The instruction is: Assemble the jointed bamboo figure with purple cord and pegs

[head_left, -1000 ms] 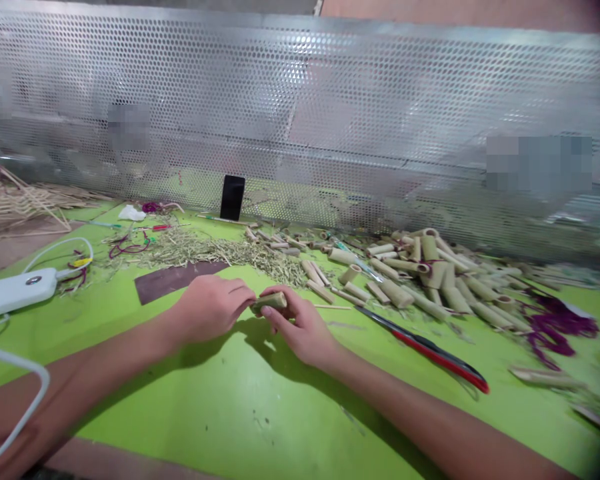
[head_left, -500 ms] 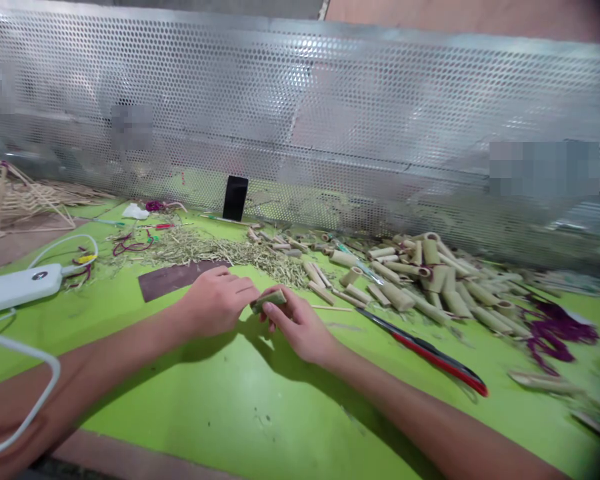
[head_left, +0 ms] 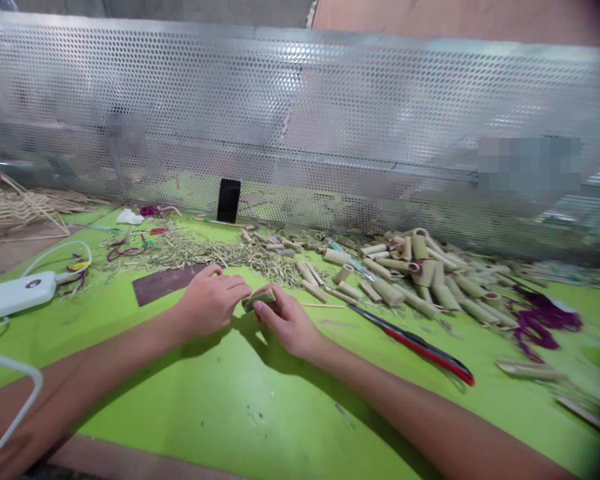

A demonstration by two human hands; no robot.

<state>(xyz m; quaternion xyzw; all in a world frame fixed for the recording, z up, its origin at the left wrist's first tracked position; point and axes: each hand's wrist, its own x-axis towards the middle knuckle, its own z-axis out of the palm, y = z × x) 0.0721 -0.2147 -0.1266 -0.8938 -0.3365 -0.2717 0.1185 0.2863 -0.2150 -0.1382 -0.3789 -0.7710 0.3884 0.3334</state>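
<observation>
My right hand (head_left: 295, 323) is closed around a short greenish bamboo piece (head_left: 261, 299), with the thumb pressed on its near side. Just left of it, my left hand (head_left: 211, 299) is closed, its fingertips bent together at the bamboo piece's left end. What the left fingertips pinch, if anything, is too small to make out. Both hands are above the bright green table (head_left: 220, 407). A dark brown flat sheet (head_left: 160, 285), perhaps sandpaper, lies behind my left hand. To the right of my right hand rests a red and black utility knife (head_left: 420, 347).
Cut bamboo tubes (head_left: 430, 273) are heaped at the back right, beside purple yarn (head_left: 543, 327). Shavings (head_left: 220, 253) lie behind my hands. A phone (head_left: 229, 201) leans on a perforated metal screen (head_left: 260, 100). A white power bank (head_left: 17, 295) with a cable sits at left.
The view has shifted slightly, so most things appear a little further left. Both hands stay together at the bamboo piece, with only small finger movements.
</observation>
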